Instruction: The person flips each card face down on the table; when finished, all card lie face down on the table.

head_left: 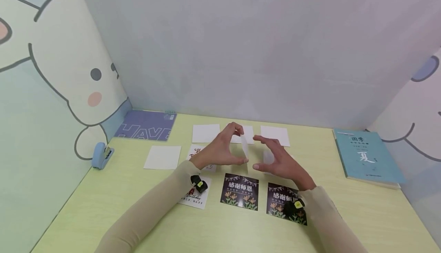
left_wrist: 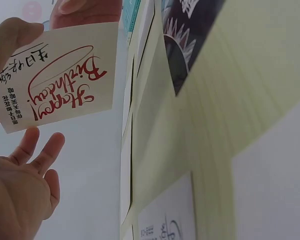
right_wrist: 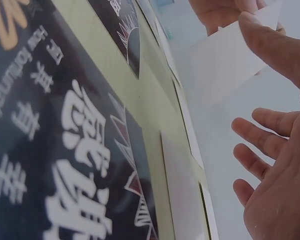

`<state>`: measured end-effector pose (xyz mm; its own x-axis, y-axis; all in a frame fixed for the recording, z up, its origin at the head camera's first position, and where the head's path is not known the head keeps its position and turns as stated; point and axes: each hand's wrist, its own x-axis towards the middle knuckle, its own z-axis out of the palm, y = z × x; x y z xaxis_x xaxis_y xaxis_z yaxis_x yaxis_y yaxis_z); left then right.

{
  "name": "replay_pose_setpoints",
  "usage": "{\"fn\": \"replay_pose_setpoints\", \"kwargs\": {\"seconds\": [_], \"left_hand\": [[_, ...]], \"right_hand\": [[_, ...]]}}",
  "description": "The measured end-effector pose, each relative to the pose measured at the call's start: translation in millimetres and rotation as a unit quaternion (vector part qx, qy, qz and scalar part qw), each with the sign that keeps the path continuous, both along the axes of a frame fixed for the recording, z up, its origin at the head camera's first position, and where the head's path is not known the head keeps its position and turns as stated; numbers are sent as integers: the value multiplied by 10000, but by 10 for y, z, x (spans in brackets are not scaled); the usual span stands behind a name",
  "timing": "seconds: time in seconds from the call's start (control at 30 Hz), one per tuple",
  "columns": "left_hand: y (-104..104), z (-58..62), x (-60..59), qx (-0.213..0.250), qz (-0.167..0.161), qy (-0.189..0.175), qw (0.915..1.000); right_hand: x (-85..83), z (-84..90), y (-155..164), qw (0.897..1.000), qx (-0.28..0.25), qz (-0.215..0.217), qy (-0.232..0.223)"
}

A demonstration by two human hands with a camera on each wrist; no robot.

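Now, a blue stapler [head_left: 98, 157] sits at the left of the head view. At the centre, the left hand [head_left: 222, 146] pinches a Happy Birthday card [left_wrist: 65, 82] upright between thumb and fingers, raised over the table [head_left: 220, 230]. Just right of it, the right hand [head_left: 284, 162] holds thumb and fingers wide apart, and a teal book [head_left: 368, 155] lies at the frame's right.
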<state>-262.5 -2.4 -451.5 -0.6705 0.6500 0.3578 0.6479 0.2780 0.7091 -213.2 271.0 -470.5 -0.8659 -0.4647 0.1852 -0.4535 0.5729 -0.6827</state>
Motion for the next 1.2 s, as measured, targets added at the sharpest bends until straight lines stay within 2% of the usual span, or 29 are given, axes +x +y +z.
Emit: {"fn": "replay_pose_setpoints", "kwargs": {"seconds": [0.33, 0.57, 0.73, 0.97, 1.2], "left_hand": [[-13, -4, 20, 74, -15, -194, 9998], [-73, -13, 15, -168, 69, -259, 9995], [-151, -4, 10, -827, 186, -83, 9964], [-216, -54, -8, -1923, 313, 405, 9800], [-234, -42, -21, -2593, 434, 333, 9642]], "right_hand": [[4, 1, -38, 9996, 230, 140, 99], [-12, -24, -28, 9989, 291, 163, 321], [-37, -46, -45, 9983, 524, 66, 235], [-108, -64, -100, 9933, 1135, 47, 205], [-135, -89, -161, 9899, 1412, -33, -84]]}}
